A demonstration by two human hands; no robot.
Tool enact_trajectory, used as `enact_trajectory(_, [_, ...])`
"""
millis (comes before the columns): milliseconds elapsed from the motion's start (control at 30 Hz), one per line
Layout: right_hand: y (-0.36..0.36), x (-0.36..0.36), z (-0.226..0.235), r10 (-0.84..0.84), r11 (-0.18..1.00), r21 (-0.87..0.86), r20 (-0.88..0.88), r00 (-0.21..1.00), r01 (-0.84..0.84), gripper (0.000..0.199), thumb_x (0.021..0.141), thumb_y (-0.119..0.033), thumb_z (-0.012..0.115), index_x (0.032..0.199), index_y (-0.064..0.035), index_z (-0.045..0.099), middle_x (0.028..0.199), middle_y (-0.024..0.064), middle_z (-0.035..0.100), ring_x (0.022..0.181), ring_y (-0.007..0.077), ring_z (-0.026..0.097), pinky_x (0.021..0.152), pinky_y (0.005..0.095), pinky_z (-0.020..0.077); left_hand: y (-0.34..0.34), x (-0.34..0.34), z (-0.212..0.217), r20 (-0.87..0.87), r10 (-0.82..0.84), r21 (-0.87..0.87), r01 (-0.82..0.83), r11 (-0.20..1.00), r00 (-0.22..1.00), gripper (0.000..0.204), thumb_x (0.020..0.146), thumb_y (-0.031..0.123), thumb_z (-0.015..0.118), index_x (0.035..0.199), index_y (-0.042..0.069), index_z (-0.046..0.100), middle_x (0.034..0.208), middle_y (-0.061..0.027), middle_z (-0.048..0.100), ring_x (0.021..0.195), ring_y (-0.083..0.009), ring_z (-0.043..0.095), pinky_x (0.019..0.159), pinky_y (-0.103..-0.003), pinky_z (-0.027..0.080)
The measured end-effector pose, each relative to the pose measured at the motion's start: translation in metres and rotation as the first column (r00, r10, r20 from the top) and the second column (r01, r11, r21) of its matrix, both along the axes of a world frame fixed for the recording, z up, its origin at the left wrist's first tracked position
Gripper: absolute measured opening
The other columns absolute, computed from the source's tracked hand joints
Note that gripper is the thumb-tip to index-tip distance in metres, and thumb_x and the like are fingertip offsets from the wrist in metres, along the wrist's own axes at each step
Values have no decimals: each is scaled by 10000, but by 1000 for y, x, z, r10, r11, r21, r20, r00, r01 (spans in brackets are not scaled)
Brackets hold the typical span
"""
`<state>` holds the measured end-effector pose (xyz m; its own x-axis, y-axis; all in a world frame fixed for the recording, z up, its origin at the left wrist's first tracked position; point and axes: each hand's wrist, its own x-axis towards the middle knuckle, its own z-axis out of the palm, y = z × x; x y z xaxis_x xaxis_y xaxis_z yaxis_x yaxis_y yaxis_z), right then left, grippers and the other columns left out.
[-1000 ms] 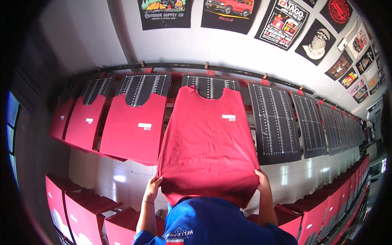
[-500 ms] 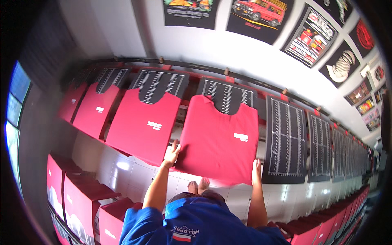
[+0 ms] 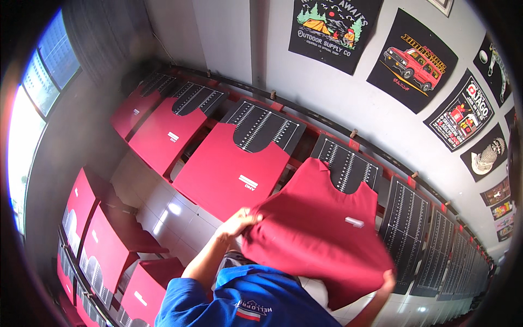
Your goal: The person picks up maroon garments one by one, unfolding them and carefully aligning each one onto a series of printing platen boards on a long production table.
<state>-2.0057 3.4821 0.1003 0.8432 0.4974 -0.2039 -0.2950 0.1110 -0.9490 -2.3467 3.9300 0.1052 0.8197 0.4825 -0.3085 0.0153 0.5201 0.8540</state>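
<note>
While both hands grip its bottom edge, the red shirt (image 3: pixel 321 229) lies half on the black board (image 3: pixel 348 163). L hand (image 3: pixel 237 222) fingers pinch one corner, R hand (image 3: pixel 385 283) the other, keeping the cloth spread flat & off the floor.

Bare platen (image 3: pixel 406 229) right of the red shirt (image 3: pixel 316 240); left neighbour (image 3: pixel 229 174) already covered

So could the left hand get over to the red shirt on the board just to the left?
Probably yes. The left hand grips the dark red shirt at its hem, right beside the neighbouring red shirt, with nothing between them, though it would have to let go first.
</note>
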Motion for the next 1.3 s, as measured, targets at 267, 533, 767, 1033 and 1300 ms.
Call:
enact_trajectory(267, [31,-35,135,-448,835,503,385,807,223,563,795,-247,622,1271,30,502,1276,204,532,1160,341,528,993,458,421,154,-55,157,454,-158,395,-38,918,877,222,787,149,757,946,16,679,841,0,656,806,-78,580,734,-254,475])
enact_trajectory(533, [253,-100,190,-427,890,162,627,652,427,361,811,-118,611,1128,51,573,1109,116,600,1018,198,575,928,305,446,304,-106,213,364,30,363,-172,916,931,394,857,129,665,1208,0,541,1129,-63,619,994,-147,595,908,-304,472])
enact_trajectory(767, [409,-190,215,-174,947,292,127,977,130,250,870,-195,586,1038,-15,633,990,91,661,894,190,636,841,303,494,383,-142,200,483,237,-179,-170,969,843,157,855,164,621,955,50,662,949,-68,669,897,-184,623,877,-322,491])
enact_trajectory(1033, [387,-282,213,-320,939,113,-56,946,325,373,805,-276,659,1067,-12,635,1029,113,660,913,232,644,846,351,508,348,-240,176,457,224,-178,-159,971,861,368,874,102,583,1222,-5,532,1141,-152,620,1030,-251,622,899,-386,520])
enact_trajectory(1300, [341,-374,-55,-206,978,-92,-338,918,185,262,777,-149,547,991,-21,627,954,69,647,858,197,620,788,332,494,309,-359,-87,-197,161,119,-139,983,967,206,864,63,530,1062,23,572,951,-6,608,858,-91,537,758,-246,431])
